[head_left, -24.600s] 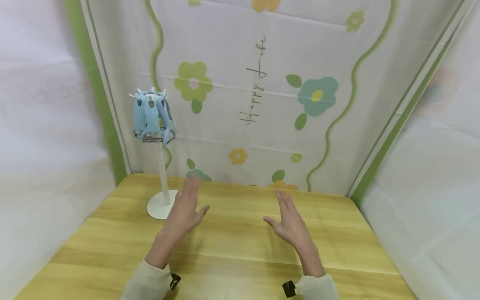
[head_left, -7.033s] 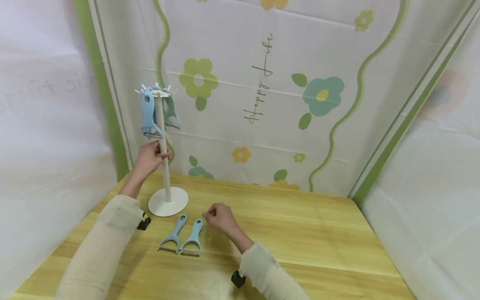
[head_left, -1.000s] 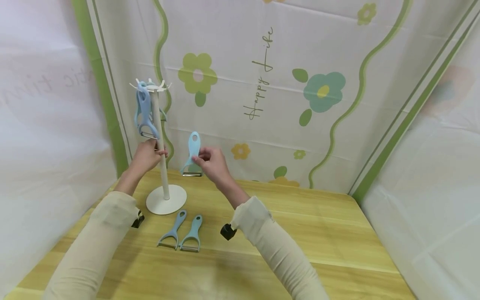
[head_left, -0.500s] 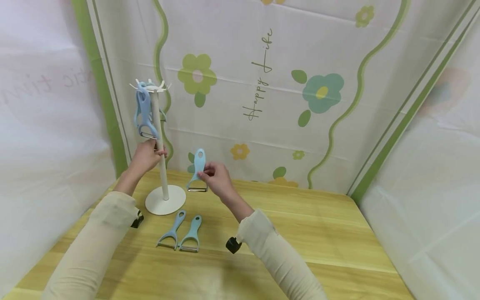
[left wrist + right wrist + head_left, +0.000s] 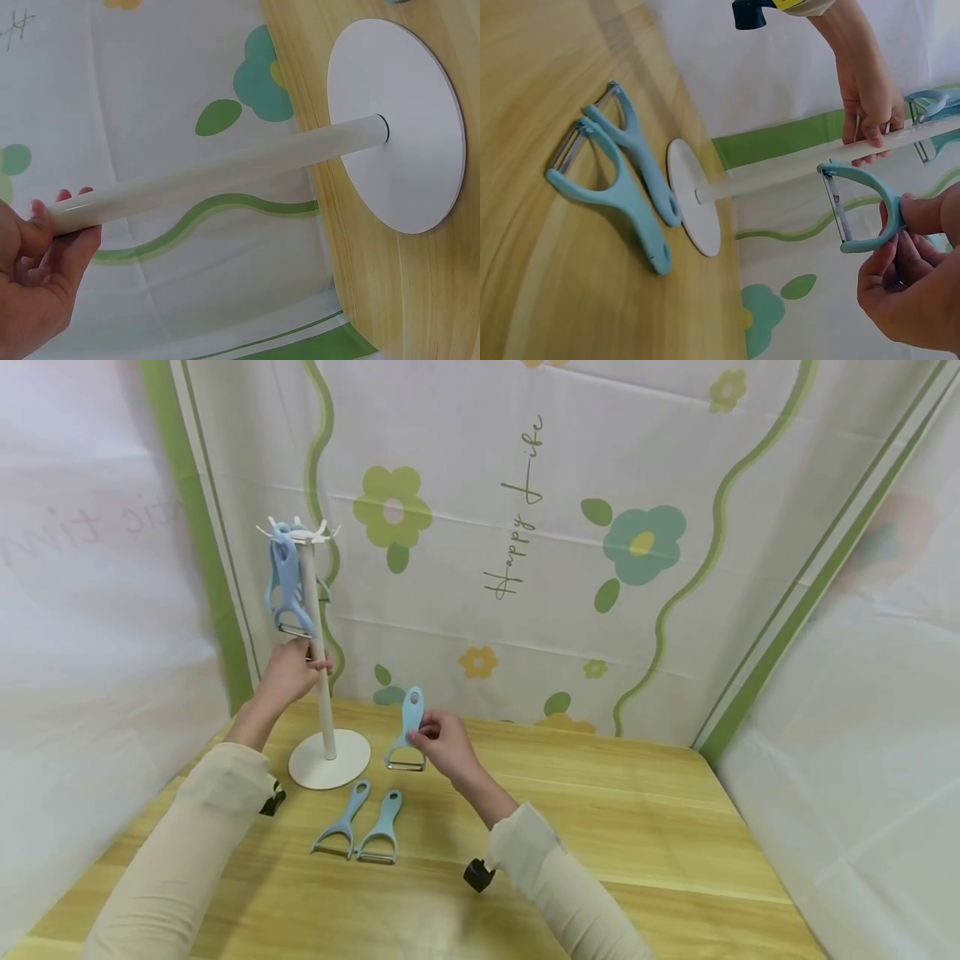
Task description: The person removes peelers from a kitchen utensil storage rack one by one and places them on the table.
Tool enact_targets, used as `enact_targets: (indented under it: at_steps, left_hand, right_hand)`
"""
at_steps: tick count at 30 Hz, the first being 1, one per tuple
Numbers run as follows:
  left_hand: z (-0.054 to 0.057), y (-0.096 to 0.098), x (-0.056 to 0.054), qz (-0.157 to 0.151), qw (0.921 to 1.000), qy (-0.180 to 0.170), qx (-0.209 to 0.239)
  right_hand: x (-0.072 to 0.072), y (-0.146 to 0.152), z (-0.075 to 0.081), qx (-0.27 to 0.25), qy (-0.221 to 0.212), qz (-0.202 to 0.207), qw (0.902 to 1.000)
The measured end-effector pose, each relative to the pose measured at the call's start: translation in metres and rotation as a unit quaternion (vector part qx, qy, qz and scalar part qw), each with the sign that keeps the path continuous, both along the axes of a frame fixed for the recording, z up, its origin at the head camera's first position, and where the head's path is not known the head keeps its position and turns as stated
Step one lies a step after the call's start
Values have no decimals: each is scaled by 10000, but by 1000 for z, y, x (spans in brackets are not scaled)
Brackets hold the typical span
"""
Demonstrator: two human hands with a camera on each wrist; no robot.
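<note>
A white hook stand [image 5: 324,718] rises from a round base [image 5: 397,180] on the table's left side. My left hand [image 5: 291,672] grips its pole, as the left wrist view also shows. Several blue peelers [image 5: 291,585] hang from the hooks above that hand, overlapping each other. Right of the pole, my right hand [image 5: 447,745] pinches a light blue peeler [image 5: 411,717] by its handle, upright with the blade down, above the table. On the wood lie two more peelers side by side, a greyer blue peeler [image 5: 347,818] and a teal-blue peeler [image 5: 622,187], handles toward the stand.
The wooden table [image 5: 637,835] extends to the right of the hands. A white curtain [image 5: 465,468] with printed flowers stands behind it, and pale cloth panels [image 5: 847,718] close in both sides.
Over the last second my right hand has moved down and slightly right with its peeler, away from the stand. My left hand stays on the pole. Earlier, the two lying peelers were put down.
</note>
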State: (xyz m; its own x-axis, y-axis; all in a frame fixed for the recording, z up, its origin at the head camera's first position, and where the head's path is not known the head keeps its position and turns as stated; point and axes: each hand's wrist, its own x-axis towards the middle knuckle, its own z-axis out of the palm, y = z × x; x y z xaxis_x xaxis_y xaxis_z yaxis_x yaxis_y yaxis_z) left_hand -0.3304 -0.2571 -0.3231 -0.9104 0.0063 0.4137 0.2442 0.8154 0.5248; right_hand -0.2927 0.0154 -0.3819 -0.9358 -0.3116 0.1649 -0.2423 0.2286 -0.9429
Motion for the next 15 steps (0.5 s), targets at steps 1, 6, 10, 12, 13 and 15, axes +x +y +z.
enact_targets:
  at_steps: [1, 6, 10, 12, 13, 15]
  left_hand:
    - [0, 0, 0, 0, 10000, 0, -10]
    - [-1, 0, 0, 27, 10000, -12, -55]
    - [-1, 1, 0, 19, 10000, -61, -13]
    - [-1, 1, 0, 3, 10000, -77, 26]
    - [0, 1, 0, -5, 9999, -88, 51]
    - [0, 0, 0, -3, 9999, -115, 84]
  right_hand:
    - [1, 1, -3, 10, -15, 3, 10000]
    - [6, 6, -16, 104, -112, 8, 9999]
    - [10, 10, -26, 166, -209, 45, 9996]
    - [12, 12, -30, 201, -247, 53, 9995]
    - [13, 12, -32, 217, -290, 46, 9993]
    - [15, 14, -36, 240, -328, 45, 9992]
